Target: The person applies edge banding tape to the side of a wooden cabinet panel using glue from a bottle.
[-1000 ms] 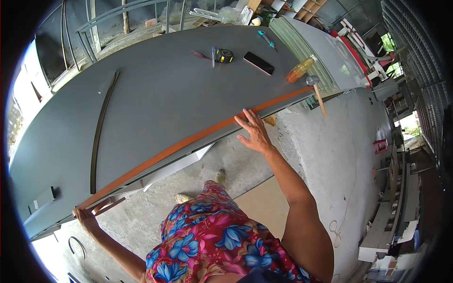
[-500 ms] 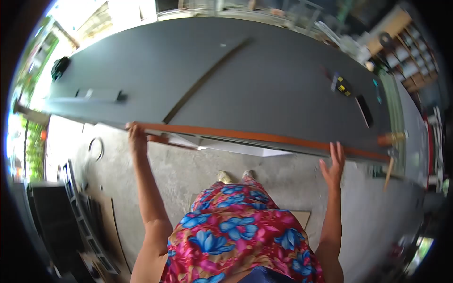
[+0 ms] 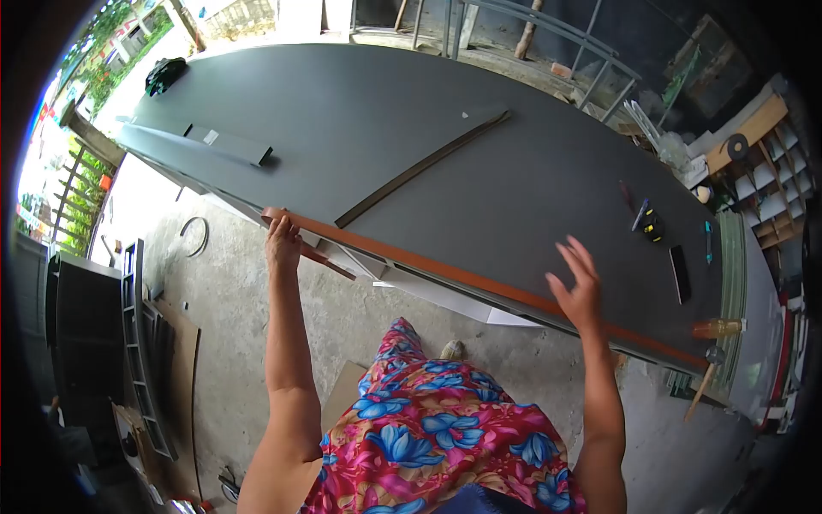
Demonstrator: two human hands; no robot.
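A long orange-brown strip [image 3: 428, 265] runs along the near edge of a large grey tabletop [image 3: 411, 103]. At the strip's left end, my left hand [image 3: 282, 244] pinches it near a curled-over part. My right hand [image 3: 578, 287] hovers over the edge farther right, fingers spread, holding nothing. A narrow dark strip [image 3: 419, 171] lies diagonally on the grey surface between the hands. To the right are a yellow-and-black tape measure [image 3: 652, 227], a black phone [image 3: 679, 274] and a tool with an amber handle [image 3: 717, 328]. A hammer [image 3: 713, 354] rests at the right corner.
A dark channel piece [image 3: 227, 144] and a dark cloth bundle [image 3: 164, 75] lie on the left of the tabletop. White panels [image 3: 462, 300] show below its edge. On the concrete floor are a wire ring [image 3: 195, 237] and a dark ladder-like frame [image 3: 133, 317].
My right hand has lifted from the strip's right part and moved inward over the edge. My left hand stays at the strip's left end. The view has turned, and one foot has shifted.
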